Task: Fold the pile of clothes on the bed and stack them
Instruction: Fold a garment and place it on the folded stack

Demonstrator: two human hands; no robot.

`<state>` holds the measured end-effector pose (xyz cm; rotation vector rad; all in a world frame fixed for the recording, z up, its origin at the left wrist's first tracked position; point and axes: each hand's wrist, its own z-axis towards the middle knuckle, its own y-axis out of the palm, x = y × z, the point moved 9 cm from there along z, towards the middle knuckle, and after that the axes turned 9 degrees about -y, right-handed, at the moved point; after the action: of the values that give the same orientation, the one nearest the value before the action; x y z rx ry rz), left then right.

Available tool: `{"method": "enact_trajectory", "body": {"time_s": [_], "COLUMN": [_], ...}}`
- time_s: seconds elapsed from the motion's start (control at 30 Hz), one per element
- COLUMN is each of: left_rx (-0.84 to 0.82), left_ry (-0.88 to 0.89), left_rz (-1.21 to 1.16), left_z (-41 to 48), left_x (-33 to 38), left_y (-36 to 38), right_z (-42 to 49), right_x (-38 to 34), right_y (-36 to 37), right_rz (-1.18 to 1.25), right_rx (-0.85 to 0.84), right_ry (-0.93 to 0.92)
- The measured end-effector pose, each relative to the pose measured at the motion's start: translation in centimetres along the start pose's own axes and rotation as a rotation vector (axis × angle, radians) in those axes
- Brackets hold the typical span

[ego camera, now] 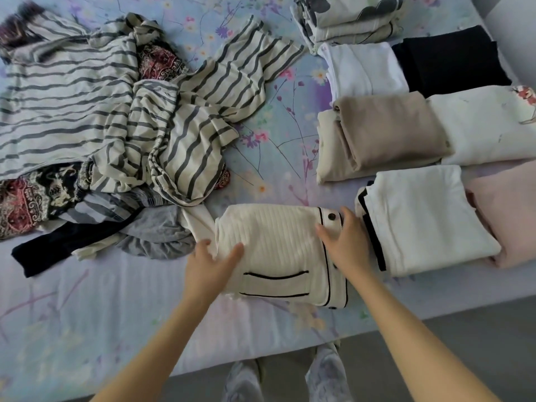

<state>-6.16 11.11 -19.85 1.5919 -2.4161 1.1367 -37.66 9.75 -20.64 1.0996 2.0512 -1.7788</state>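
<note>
**Cardigan [275,248] held at both edges**

Cream cardigan lies folded on the bed [87,309] between both hands. Left hand [213,258] pinches its left edge, thumb on top. Right hand [343,242] rests flat on the buttoned edge, fingers straight. Unfolded pile [116,126] sprawls beyond the left hand; folded stacks [420,221] sit just right of the right hand.

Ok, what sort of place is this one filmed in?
Probably a home bedroom: a floral-sheeted bed, a loose pile of striped and patterned clothes on it, and folded garments in rows on the right, with a white cardigan nearest the camera.
</note>
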Motion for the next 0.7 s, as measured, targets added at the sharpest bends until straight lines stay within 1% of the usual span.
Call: {"method": "enact_trajectory", "body": {"time_s": [0.07, 0.1, 0.17, 0.2, 0.23, 0.27, 0.3, 0.37, 0.4, 0.43, 0.5, 0.57, 0.63, 0.7], "left_rx": [-0.042, -0.047, -0.045, -0.057, -0.083, -0.122, -0.170, -0.237, -0.244, -0.242, -0.247, -0.277, -0.387, -0.568], "left_ry": [-0.013, 0.008, 0.121, 0.167, 0.173, 0.136, 0.047, -0.212, -0.310, -0.375, -0.452, -0.527, -0.631, -0.664], "left_rz": [0.030, 0.040, 0.031, 0.017, -0.006, -0.073, -0.194, -0.459, -0.519, -0.529, -0.584, -0.682, -0.823, -0.936], "left_z": [-1.2, -2.0, -3.6, -4.3, -4.6, -4.5, -4.0, -2.6, -2.2, -1.7, -1.3, -1.8, -3.0, -4.5], "left_x": [-1.9, -2.3, -1.5, -0.8, -0.5, -0.6, -1.2, -3.3, -4.3, -5.4, -6.2, -6.0, -4.7, -1.9], "left_y": [0.2, 0.3, 0.4, 0.7, 1.0, 1.2, 1.4, 1.9, 1.9, 1.9, 1.9, 1.6, 1.4, 1.3], "right_z": [-3.8, -5.6, -8.2, -8.7, -8.7, -8.8, -8.8, -8.7, -8.8, -8.9, -9.1, -9.1, -8.7, -7.9], "right_x": [2.2, 3.3, 4.3, 4.3, 4.2, 3.9, 4.0, 3.8, 3.7, 3.8, 2.9, 0.8, -2.0, -4.6], "right_y": [0.2, 1.1, 2.9, 3.6, 4.1, 4.4, 4.9, 5.6, 5.7, 5.8, 5.5, 4.8, 3.3, 1.2], "right_rz": [0.093, 0.205, 0.479, 0.592, 0.649, 0.693, 0.730, 0.805, 0.832, 0.863, 0.945, 1.072, 1.169, 1.228], "right_rx": [0.005, -0.026, -0.081, -0.108, -0.150, -0.197, -0.252, -0.356, -0.393, -0.411, -0.430, -0.445, -0.485, -0.519], "right_ry": [0.162, 0.278, 0.472, 0.523, 0.554, 0.585, 0.614, 0.650, 0.663, 0.673, 0.708, 0.697, 0.637, 0.566]}}
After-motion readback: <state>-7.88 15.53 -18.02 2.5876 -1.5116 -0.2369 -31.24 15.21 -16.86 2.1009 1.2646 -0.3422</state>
